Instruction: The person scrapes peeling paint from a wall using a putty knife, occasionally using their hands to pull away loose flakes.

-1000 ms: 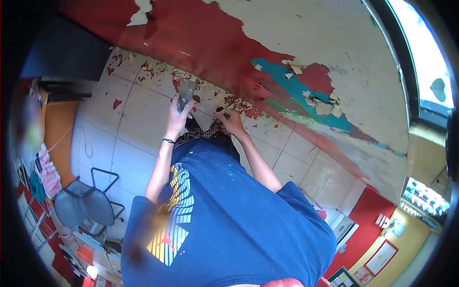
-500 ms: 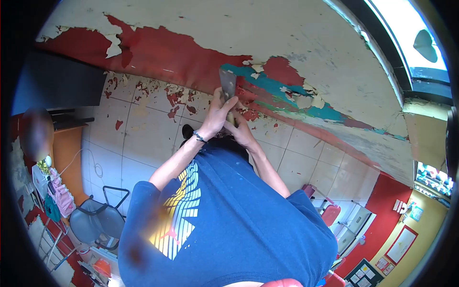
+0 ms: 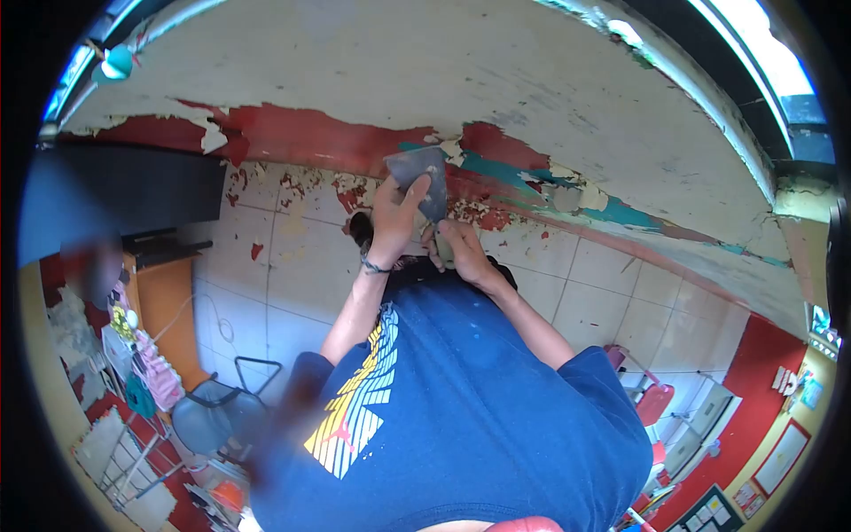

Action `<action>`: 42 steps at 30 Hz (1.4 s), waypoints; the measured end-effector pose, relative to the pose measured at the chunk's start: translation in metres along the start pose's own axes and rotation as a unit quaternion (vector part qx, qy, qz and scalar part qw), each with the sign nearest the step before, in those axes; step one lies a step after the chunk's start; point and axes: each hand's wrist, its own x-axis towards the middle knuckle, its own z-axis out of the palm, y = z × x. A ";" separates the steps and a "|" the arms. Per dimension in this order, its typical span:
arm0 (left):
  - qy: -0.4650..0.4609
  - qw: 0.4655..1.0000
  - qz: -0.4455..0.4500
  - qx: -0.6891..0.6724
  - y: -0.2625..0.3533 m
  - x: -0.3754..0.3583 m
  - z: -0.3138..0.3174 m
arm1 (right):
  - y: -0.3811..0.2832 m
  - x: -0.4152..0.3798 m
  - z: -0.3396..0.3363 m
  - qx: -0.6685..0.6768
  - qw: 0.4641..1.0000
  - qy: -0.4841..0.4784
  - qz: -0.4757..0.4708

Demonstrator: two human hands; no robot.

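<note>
A scraper [image 3: 427, 170] with a broad grey metal blade is held in both hands, close to the peeling wall [image 3: 310, 133]. My left hand [image 3: 394, 217], with a dark bracelet at its wrist, pinches the blade, thumb flat on its face and the other fingers mostly behind it. Around the pale greenish handle, my right hand [image 3: 465, 251] is closed, thumb on top. The blade's wide end overlaps the red and teal patches at the bottom of the wall in this view.
Paint flakes [image 3: 350, 191] litter the tiled floor [image 3: 292, 244] along the wall. At left stand a dark screen [image 3: 151, 182], an orange-brown cabinet [image 3: 164, 306] and a grey chair [image 3: 217, 412]. A red chair [image 3: 654, 403] is on the right; a window [image 3: 753, 44] is at upper right.
The scraper has turned so its blade face shows wide. My left hand now lies along the blade, and my right hand has shifted down and right on the handle. The view has swung slightly.
</note>
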 end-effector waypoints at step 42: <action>-0.404 0.819 0.033 0.407 0.060 0.112 -0.165 | 0.001 0.183 0.160 0.459 0.758 0.372 -0.275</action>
